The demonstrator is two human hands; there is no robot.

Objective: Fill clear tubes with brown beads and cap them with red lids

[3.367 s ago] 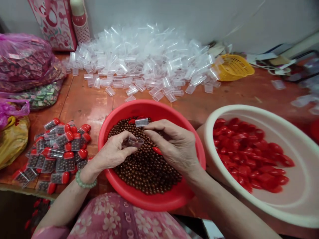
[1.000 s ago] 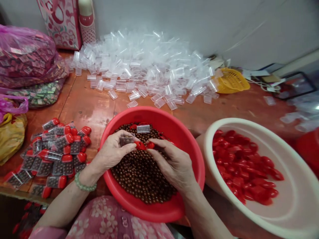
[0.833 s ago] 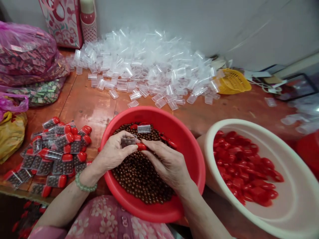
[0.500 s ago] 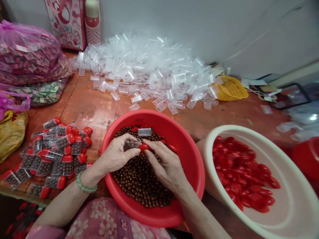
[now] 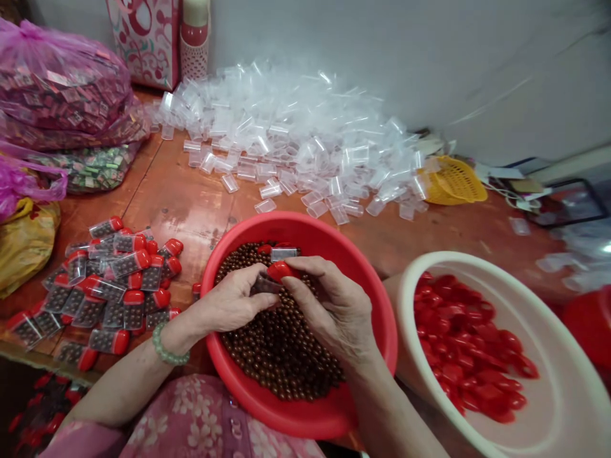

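Over the red basin [image 5: 305,221] my left hand [image 5: 235,299] is closed around a small clear plastic container [image 5: 264,285], partly hidden by the thumb. Between the thumb and fingers of my right hand [image 5: 337,308] is a red cap [image 5: 280,271], tilted at the container's mouth. The two pieces are very close; whether they touch I cannot tell. Small shiny brown balls [image 5: 281,362] fill the lower part of the basin beneath both hands. Another clear container [image 5: 284,254] lies on the balls near the far side, beside some red caps.
Filled, red-capped containers [image 5: 114,280] are piled at left. Loose clear containers [image 5: 296,140] heap along the wall. A cream tub [image 5: 548,318] of red caps [image 5: 463,343] stands at right. Beyond are a yellow basket [image 5: 453,181] and, far left, pink plastic bags [image 5: 62,89].
My right hand has turned and raised the red cap, which now tilts upward at the container's mouth. The whole view has shifted slightly, so most things appear farther right.
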